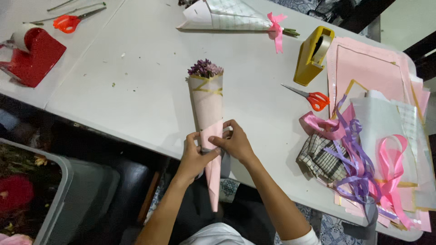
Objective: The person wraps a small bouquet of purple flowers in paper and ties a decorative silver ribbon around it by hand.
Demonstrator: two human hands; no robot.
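Bouquet (206,102) of purple flowers in its pink paper cone is lying on the table (150,81), overhanging the near edge, where we are pinching its narrow waist with both hands, left (194,156) and right (234,143), keeping the wrap tight.

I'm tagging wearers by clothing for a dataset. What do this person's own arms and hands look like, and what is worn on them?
Both arms are bare from the hands up past the elbows. The left hand and right hand wear no gloves, and no rings, watch or bracelets are visible. A short white sleeve shows at the right upper arm.
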